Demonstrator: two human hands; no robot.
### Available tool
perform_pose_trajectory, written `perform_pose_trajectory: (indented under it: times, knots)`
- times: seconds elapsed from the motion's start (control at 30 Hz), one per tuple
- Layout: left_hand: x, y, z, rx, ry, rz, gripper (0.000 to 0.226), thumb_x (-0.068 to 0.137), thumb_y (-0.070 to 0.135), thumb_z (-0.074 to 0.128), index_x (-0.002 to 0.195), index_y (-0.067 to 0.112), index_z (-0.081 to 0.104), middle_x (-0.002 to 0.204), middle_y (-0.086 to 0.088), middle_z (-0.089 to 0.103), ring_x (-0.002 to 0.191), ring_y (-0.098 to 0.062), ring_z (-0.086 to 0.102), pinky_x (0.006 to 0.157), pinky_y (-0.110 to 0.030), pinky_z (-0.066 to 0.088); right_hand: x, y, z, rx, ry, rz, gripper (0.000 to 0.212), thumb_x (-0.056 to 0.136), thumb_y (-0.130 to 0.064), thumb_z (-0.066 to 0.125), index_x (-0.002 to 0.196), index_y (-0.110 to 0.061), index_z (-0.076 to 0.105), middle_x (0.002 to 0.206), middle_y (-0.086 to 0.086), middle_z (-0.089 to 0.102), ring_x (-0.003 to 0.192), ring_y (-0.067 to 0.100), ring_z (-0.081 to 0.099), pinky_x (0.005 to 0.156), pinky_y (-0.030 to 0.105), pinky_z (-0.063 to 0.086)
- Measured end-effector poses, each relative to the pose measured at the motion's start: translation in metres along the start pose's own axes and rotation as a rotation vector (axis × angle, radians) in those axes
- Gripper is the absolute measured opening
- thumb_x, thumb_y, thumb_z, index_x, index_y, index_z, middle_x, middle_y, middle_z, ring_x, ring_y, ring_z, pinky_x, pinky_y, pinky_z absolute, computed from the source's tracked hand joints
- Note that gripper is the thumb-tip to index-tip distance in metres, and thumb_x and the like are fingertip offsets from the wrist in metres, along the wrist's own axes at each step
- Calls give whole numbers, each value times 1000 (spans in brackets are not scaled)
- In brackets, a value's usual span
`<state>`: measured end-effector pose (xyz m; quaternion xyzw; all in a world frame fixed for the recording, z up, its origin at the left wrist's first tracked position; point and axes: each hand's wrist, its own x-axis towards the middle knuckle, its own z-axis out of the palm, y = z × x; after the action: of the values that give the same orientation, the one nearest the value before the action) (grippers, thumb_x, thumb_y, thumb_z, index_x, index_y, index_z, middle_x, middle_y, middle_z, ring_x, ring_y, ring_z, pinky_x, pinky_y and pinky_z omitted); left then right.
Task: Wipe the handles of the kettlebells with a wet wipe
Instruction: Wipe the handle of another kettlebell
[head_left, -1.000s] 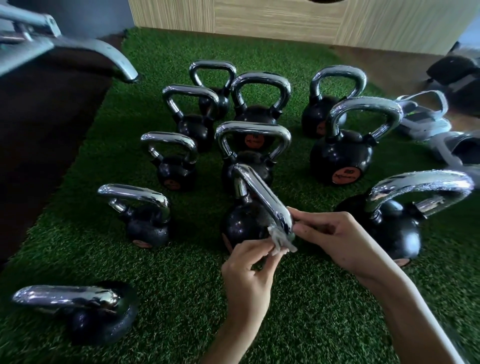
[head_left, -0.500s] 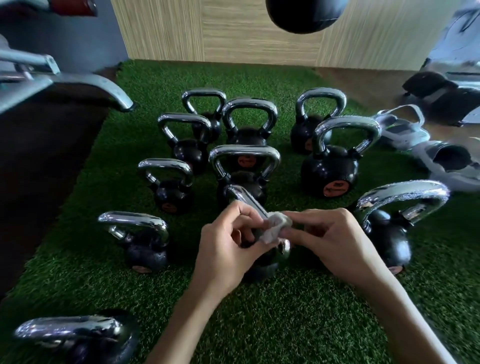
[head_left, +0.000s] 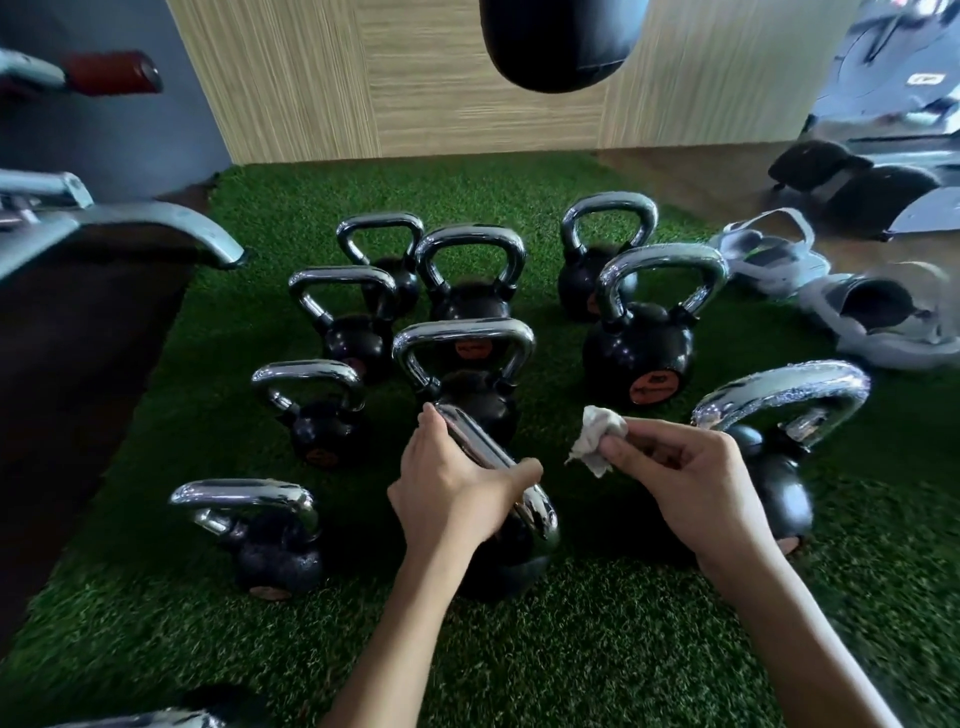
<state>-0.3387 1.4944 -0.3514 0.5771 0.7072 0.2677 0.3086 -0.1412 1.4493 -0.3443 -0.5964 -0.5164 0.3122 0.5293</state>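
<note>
Kettlebells (head_left: 639, 353), black with chrome handles, stand in loose rows on green turf (head_left: 597, 649). Nearest centre kettlebell (head_left: 504, 571): left hand (head_left: 457, 493) wraps fingers and thumb round its chrome handle (head_left: 478, 441), which runs away from the camera. Right hand (head_left: 685, 473) is just right of that handle and apart from it, pinching a crumpled white wet wipe (head_left: 597, 439) between thumb and fingertips; the wipe touches no metal. Large kettlebell (head_left: 784, 493) at right sits partly behind the right hand. Black punching bag (head_left: 561, 41) hangs above, before a wood-panel wall (head_left: 441, 93). Pale sandals (head_left: 769, 254) lie at the turf's right edge.
</note>
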Motion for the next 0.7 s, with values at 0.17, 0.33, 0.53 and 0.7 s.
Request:
perform_pose_trajectory:
  times: [0.17, 0.33, 0.53, 0.7]
  knots:
    - [17, -14, -27, -49, -278, 131, 129, 60, 48, 93, 161, 41, 15, 163, 5, 31, 147, -21, 35, 119, -41, 34, 9, 13, 4, -5, 3, 26, 20, 82, -21, 83, 90, -40, 79, 85, -17, 78, 85, 2, 74, 84, 29, 57]
    - [54, -11, -57, 237, -692, 356, 126, 54, 55, 95, 154, 55, 19, 163, 16, 27, 148, -6, 27, 123, -41, 28, 18, 39, 32, 33, -12, 98, 14, 84, -27, 82, 97, -32, 81, 89, -14, 79, 88, 6, 74, 85, 35, 60]
    - [88, 13, -70, 463, -836, 466, 114, 58, 64, 90, 148, 58, 20, 158, 33, 27, 148, -5, 26, 122, -36, 24, 27, 66, 84, 38, 100, 137, 7, 88, -30, 77, 94, -30, 81, 81, -17, 76, 76, -2, 70, 68, 23, 54]
    - [103, 17, -74, 516, -870, 510, 106, 54, 62, 93, 141, 62, 32, 150, 37, 38, 145, 7, 29, 122, -39, 30, 38, 76, 105, -37, 112, 137, 12, 93, -31, 71, 100, -26, 79, 80, -12, 74, 68, -1, 65, 60, 25, 51]
